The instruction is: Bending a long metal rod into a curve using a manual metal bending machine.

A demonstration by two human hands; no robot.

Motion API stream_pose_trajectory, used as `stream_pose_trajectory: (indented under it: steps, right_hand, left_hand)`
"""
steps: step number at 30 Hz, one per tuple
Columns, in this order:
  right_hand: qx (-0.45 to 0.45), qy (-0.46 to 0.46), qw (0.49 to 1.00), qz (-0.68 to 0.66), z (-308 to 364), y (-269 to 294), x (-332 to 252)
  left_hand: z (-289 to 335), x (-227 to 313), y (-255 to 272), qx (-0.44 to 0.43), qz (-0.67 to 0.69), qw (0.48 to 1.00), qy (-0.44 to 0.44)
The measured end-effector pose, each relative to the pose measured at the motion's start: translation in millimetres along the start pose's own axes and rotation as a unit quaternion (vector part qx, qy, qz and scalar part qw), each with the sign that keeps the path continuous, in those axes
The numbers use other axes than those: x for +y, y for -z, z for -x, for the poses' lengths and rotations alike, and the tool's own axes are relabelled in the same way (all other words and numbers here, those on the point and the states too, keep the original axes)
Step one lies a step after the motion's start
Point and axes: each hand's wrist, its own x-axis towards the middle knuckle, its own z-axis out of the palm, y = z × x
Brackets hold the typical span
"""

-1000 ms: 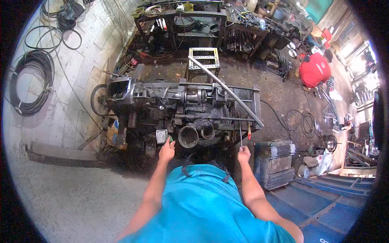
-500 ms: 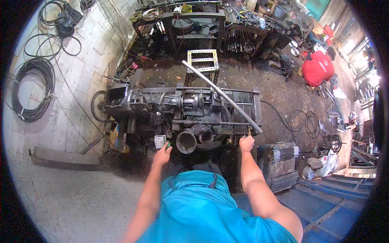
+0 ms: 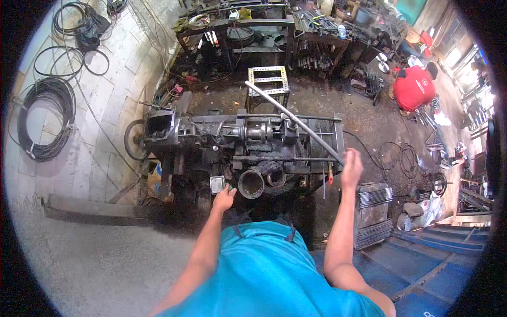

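Note:
My left hand [image 3: 224, 201] is closed on a small square tray-like thing [image 3: 217, 184] with a pale face and a bit of green at the fingers. It is held in front of a dark, greasy machine [image 3: 259, 132]. A long grey metal pipe [image 3: 296, 120] lies slantwise across the machine's rails. At its near right end is my right hand [image 3: 351, 169], fingers stretched up and slightly blurred; whether they touch the pipe is hard to tell. Just left of that hand, a brush [image 3: 330, 174] with an orange-red handle hangs at the machine's front rail.
A perforated metal stool [image 3: 268, 79] stands behind the machine. Farther back is a cluttered workbench [image 3: 317, 26]. A person in red [image 3: 414, 89] crouches at the right. Finned metal panels [image 3: 374, 214] stand near my right arm; cable coils [image 3: 46, 119] hang on the left wall.
My right hand has left the brush at the front rail and moved up and right to the pipe's near end. The left hand still holds the tray-like thing.

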Motion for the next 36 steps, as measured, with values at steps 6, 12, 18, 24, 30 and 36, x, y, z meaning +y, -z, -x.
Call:
stream_pose_trajectory:
  steps: [6,12,18,24,30,36]
  right_hand:
    - [-0.059,0.119,0.977,0.165,5,-8,18]
    - [-0.017,0.185,0.967,0.175,8,-19,14]
    - [0.054,0.179,0.956,0.225,6,-24,35]
    - [0.072,0.193,0.949,0.237,5,-28,28]
    - [0.086,0.187,0.949,0.239,5,-26,34]
    - [0.081,0.182,0.949,0.246,4,-26,34]
  left_hand:
    - [9,15,2,0.034,-0.038,0.999,-0.012]
    - [1,-1,-18,0.065,0.088,0.994,-0.018]
    - [6,14,-13,0.037,0.091,0.995,0.009]
    - [4,11,-14,0.042,0.108,0.993,0.008]
    - [-2,7,-17,0.043,0.09,0.995,0.002]
    - [-1,7,-20,0.043,0.106,0.993,0.0]
